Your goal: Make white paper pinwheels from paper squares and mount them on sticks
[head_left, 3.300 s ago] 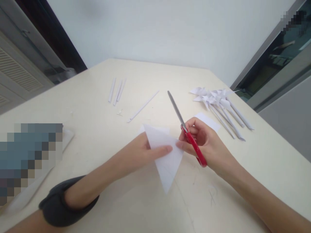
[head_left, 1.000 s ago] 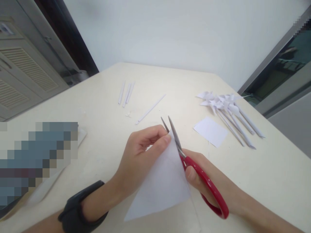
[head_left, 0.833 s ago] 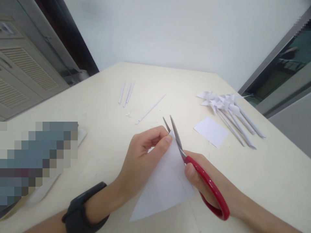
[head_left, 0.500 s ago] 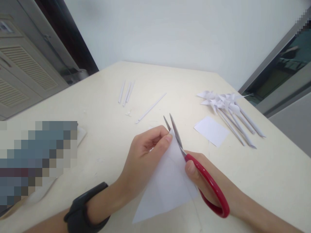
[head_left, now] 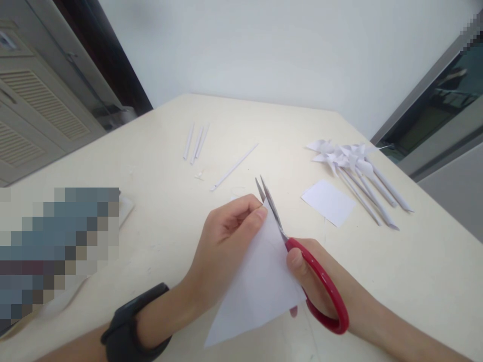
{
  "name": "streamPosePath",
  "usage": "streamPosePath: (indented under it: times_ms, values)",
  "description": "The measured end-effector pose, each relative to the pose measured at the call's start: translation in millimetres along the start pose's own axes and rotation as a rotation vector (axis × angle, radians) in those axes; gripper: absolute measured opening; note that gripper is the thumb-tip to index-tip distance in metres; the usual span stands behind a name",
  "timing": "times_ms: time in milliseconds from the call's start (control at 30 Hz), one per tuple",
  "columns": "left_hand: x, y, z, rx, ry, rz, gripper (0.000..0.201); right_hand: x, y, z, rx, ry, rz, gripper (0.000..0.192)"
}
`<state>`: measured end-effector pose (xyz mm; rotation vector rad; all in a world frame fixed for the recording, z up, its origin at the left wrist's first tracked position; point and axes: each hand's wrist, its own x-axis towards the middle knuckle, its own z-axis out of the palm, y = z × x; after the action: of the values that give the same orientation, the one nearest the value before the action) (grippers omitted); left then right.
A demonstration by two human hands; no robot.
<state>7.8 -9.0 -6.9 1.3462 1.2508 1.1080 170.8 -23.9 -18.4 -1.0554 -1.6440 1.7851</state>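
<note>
Left hand (head_left: pixel 226 236) pinches folded paper (head_left: pixel 256 286); right hand (head_left: pixel 320 281) grips scissors (head_left: pixel 302 261)

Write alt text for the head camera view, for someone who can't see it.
A person's right hand works red-handled scissors at the top corner of a folded white paper triangle, pinched by the left hand over a cream table. Beyond lie a small white paper rectangle, paper pinwheels and rolled paper sticks.

Craft room: paper-strewn table (head_left: pixel 433 261)
</note>
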Motion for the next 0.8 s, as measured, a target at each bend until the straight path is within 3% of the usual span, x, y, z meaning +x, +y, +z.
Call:
streamPosePath:
  times_ms: [100, 167, 367, 500, 700, 800]
  values:
    - [-0.3, -1.5, 0.5, 0.019, -0.034, 0.038, 0.032, 2.1, -3.6, -3.8, 0.002, 0.01, 0.026, 0.044]
    - [0.5, -1.9, 0.8, 0.051, -0.065, 0.063, 0.032, 4.9, -6.5, -14.6, -0.107, 0.131, 0.048, 0.043]
    - [6.8, -2.9, 1.3, 0.182, -0.079, 0.049, 0.031, 16.3, -0.9, -58.6, -0.977, 0.549, 0.081, 0.024]
    - [9.3, -4.2, 1.6, 0.279, -0.054, 0.04, 0.03, 18.3, 6.8, -65.0, -1.2, 0.525, 0.136, 0.017]
    - [12.8, -3.8, -0.1, 0.318, -0.095, -0.055, 0.025, 18.8, 6.5, -60.8, -1.345, 0.508, 0.118, 0.025]
    - [15.0, -7.5, -1.5, 0.324, -0.08, -0.057, 0.02, 16.9, -1.4, -56.9, -1.269, 0.55, -0.001, 0.025]
